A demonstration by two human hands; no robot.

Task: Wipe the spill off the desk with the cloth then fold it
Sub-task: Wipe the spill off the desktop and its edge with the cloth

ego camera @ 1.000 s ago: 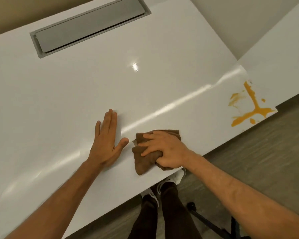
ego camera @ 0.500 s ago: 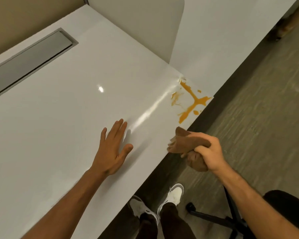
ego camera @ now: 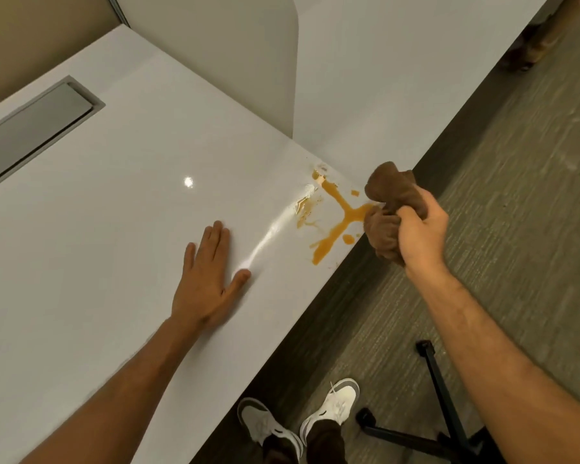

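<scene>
Fingers (ego camera: 407,214) of the right hand (ego camera: 419,236) were curled tight around the brown cloth (ego camera: 387,209), which was bunched into a wad and held at the right edge of the desk (ego camera: 114,229), just beside the spill (ego camera: 337,222); whether the cloth touched the liquid or the desk edge could not be told. Fingers (ego camera: 215,239) of the left hand (ego camera: 205,279) were spread flat and gripped nothing; the palm rested on the desk, left of the spill and apart from it.

Progress, judged from the present state: the cloth was in hand and brought to the spill; the orange liquid lay on the desk near its right corner as a branching streak with separate drops and a faint smear on its left side, so wiping appeared not yet begun or barely begun; the wipe remained to be done, and the fold after it, since the cloth was crumpled rather than folded.

Count: one cloth; one spill, made of one main streak and several small drops; two hands; one desk in use, with one recessed grey panel (ego camera: 31,125) at the far left; one upright divider (ego camera: 231,61) at the far side; two white shoes (ego camera: 332,403) on the floor (ego camera: 499,162) below.
</scene>
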